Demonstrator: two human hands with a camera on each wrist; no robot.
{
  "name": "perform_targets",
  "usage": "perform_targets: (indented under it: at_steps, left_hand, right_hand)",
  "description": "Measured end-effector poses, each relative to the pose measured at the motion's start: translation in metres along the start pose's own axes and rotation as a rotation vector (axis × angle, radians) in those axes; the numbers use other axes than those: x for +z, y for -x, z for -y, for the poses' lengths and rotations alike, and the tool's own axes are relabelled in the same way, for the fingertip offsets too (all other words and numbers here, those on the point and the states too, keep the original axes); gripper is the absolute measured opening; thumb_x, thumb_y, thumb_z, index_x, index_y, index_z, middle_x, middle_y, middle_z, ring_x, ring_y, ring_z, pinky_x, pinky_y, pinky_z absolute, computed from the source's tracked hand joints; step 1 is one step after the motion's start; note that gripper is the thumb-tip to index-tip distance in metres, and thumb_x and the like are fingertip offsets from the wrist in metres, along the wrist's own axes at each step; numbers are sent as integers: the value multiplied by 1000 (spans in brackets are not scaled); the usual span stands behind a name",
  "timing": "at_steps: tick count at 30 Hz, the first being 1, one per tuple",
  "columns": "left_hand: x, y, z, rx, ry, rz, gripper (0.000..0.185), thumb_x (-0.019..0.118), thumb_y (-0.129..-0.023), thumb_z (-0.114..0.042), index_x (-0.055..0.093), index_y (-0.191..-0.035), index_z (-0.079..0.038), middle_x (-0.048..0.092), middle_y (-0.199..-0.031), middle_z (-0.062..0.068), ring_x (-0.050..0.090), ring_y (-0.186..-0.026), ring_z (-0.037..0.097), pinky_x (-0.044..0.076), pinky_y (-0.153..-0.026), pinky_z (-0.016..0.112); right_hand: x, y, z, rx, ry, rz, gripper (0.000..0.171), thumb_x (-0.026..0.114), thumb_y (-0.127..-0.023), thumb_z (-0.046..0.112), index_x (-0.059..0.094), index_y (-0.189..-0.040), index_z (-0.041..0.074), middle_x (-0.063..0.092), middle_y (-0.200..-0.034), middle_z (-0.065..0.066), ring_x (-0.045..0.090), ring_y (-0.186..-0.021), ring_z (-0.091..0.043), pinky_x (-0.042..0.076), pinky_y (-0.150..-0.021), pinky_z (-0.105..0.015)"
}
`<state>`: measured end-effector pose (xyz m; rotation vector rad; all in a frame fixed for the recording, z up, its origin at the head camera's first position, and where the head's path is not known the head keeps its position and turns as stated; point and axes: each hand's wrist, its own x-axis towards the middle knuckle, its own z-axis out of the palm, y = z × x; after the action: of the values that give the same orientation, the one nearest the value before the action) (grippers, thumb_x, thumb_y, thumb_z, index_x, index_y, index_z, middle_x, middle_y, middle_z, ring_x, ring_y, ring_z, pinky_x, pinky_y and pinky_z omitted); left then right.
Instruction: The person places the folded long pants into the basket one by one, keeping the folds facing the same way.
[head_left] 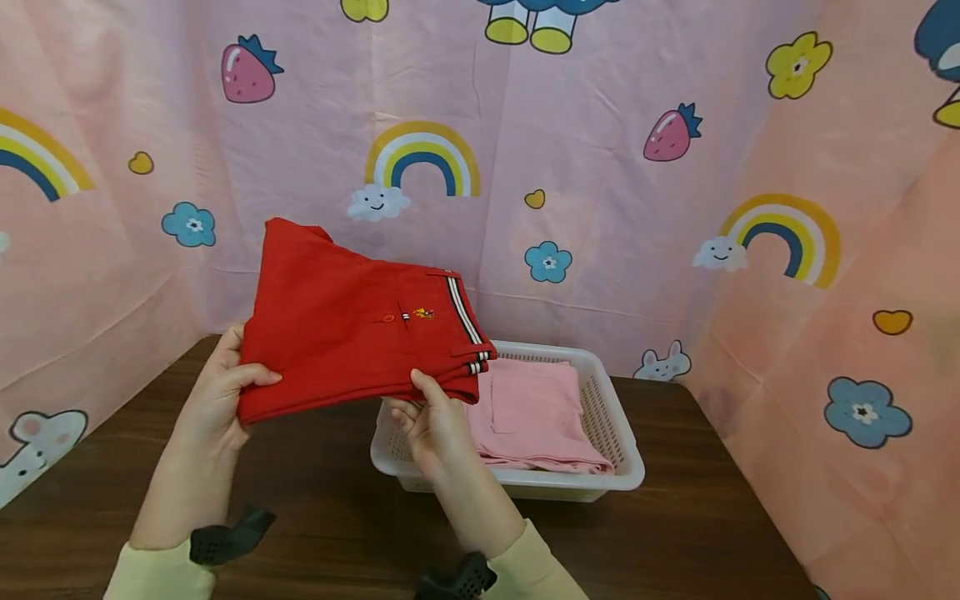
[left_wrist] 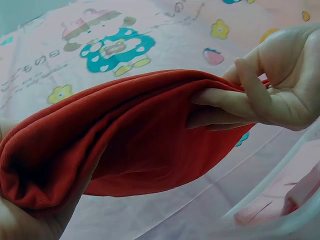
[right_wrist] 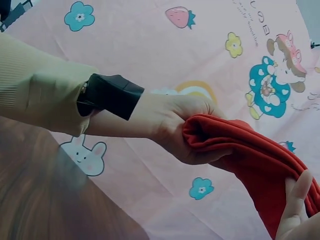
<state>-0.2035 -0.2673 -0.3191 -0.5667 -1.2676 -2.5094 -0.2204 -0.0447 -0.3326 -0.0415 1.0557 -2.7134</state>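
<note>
Folded red trousers (head_left: 337,333) with a black-and-white striped waistband and a small embroidered logo are held up above the table. My left hand (head_left: 221,379) grips their left end, thumb in front and fingers behind. Along the lower edge near the waistband, my right hand (head_left: 431,421) pinches the cloth, its thumb on the front. In the left wrist view, the right fingers (left_wrist: 225,102) reach in against the fabric layers. The right wrist view shows the rolled fold of the trousers (right_wrist: 215,132) in the left hand's grasp.
A white plastic basket (head_left: 630,467) stands on the dark wooden table (head_left: 697,517), behind and right of my right hand. Folded pink clothing (head_left: 536,408) lies in it. A pink patterned cloth (head_left: 585,292) hangs around the table's back and sides.
</note>
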Motion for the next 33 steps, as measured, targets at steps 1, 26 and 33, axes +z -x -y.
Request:
perform_targets:
  at_steps: [1,26,33]
  left_hand:
    - [3,0,2,-5,-1,-3,41,34,-83,26,47,-97,-10,53,-101,4,57,-88,17,53,-58,25]
    - [59,-3,43,-184,11,5,44,40,-87,15,34,-121,-12,48,-114,3,55,-99,16,55,-69,27]
    - [72,-5,56,-203,38,2,48,38,-86,15,34,-124,-14,46,-116,3,53,-102,17,54,-71,26]
  right_hand:
    - [-2,1,3,-4,-4,-4,24,58,-94,14,51,-114,2,69,-92,-8,63,-58,-11,49,-54,-17]
    - [-49,21,55,-100,25,2,13,52,-97,12,52,-109,7,69,-85,0,63,-58,-9,48,-54,-17]
    - [-57,28,68,-149,53,-23,11,51,-97,11,53,-107,8,69,-85,1,61,-58,-9,46,-53,-18]
